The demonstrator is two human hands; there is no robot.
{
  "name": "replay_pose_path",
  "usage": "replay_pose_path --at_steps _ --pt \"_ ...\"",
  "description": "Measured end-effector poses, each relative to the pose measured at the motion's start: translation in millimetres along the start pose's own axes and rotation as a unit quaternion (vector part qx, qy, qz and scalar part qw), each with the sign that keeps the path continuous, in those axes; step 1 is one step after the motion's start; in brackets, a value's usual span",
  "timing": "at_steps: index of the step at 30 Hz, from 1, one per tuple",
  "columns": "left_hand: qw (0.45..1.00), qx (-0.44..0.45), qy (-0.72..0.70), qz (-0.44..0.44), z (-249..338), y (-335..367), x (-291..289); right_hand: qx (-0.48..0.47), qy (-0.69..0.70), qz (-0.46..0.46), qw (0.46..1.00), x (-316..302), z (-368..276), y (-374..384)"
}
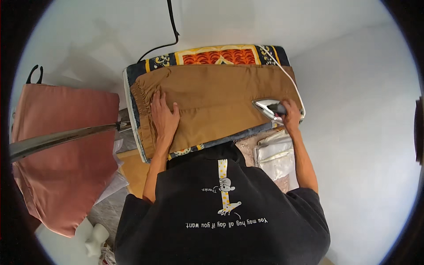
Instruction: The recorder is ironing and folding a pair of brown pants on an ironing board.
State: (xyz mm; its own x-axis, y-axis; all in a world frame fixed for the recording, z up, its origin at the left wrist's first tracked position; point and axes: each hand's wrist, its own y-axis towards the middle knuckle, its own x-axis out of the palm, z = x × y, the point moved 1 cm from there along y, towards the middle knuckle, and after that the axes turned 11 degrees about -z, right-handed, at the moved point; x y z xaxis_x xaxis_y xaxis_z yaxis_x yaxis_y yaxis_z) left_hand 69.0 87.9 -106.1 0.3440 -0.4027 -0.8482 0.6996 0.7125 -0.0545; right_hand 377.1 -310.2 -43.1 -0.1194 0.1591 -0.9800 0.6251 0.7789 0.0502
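Brown trousers [216,95] with a gathered elastic waistband lie folded and flat across a padded board with a patterned cover [221,55]. Near the waistband end, my left hand [164,118] rests on the cloth with its fingers stretched out. My right hand [291,115] is wrapped round the handle of a clothes iron [263,104]. The iron sits on the right part of the trousers, its tip pointing left. A white cord [289,76] runs from behind the iron up over the board's far edge.
A pink cloth [66,145] hangs on the left, crossed by a metal bar [66,136]. Wrapped white packages [274,157] lie below the board's right side. A black cable [171,22] comes down at the back. White walls [353,110] stand behind and to the right.
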Motion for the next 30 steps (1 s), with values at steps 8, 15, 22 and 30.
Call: replay_pose_path --at_steps 8,15,22,30 --pt "0.984 0.154 0.069 0.056 25 63 12 -0.099 -0.014 -0.037 0.994 16 -139 48" --pt "0.985 0.108 0.128 0.042 -4 77 29 0.093 -0.078 0.035 0.992 12 -62 77" --pt "0.984 0.097 0.149 0.035 -1 82 31 0.030 0.005 0.058 0.998 22 -38 104" --pt "0.985 0.103 0.133 0.030 -4 79 28 0.077 -0.084 0.043 0.993 34 -49 143"
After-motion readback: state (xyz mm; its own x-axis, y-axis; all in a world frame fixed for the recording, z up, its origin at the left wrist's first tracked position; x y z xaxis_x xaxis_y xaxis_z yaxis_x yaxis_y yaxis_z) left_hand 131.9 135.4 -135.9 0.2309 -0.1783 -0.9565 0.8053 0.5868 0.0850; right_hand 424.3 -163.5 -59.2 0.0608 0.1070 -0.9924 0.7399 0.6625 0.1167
